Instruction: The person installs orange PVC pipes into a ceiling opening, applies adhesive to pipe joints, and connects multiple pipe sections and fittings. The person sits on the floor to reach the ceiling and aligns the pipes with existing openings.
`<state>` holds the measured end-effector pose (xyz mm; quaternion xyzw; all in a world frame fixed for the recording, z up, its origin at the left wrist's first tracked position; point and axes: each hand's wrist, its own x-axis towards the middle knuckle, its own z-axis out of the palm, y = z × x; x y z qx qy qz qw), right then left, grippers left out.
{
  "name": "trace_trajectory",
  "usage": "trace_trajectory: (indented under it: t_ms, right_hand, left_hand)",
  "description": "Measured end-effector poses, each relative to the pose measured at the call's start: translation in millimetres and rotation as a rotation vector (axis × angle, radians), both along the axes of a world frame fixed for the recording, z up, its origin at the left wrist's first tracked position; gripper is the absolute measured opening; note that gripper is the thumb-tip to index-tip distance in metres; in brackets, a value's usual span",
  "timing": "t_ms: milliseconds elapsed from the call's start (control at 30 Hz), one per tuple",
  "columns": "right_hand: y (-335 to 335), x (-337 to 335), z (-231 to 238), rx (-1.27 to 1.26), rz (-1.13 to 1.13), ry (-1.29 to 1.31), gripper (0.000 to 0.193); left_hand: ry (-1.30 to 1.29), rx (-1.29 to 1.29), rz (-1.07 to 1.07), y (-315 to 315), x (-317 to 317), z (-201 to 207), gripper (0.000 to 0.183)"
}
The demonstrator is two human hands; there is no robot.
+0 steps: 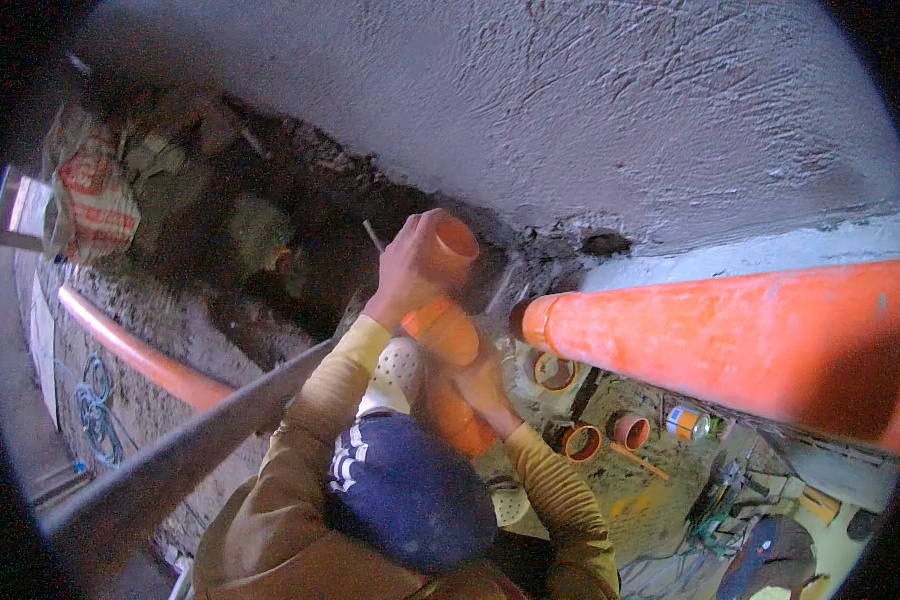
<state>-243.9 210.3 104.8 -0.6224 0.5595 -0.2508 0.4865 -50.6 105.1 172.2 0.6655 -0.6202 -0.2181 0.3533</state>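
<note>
My left hand [410, 265] is closed round the upper part of an orange plastic pipe fitting [440, 330], by its open round socket. Lower down, my right hand [485, 385] grips the same fitting from the right, partly smeared by motion. The fitting is tilted; its lower orange part runs down between my forearms, and my fingers hide some of its shape. Beneath it shows a white shoe with holes [398, 368]. Between my sleeves lies a dark blue rounded cloth surface [410, 490] with white marks.
A large orange pipe [720, 335] runs along the rough grey wall [620, 110] at right. Short orange pipe pieces [631, 431] and a tin [687, 422] stand below it. A dark bar [190, 435] crosses at left, near a thinner orange pipe [140, 350]. Dug earth [260, 235] lies ahead.
</note>
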Motion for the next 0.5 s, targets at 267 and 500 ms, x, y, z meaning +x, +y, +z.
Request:
trace_trajectory:
  t_ms: [267,500]
  right_hand:
    - [35,23,28,0.278,-0.014,-0.110,0.076]
    - [55,-5,13,0.230,0.143,0.114,0.065]
  left_hand:
    - [0.014,-0.014,0.234,49,24,-25,0.071]
    - [0.003,-0.219,0.193,88,7,-12,0.067]
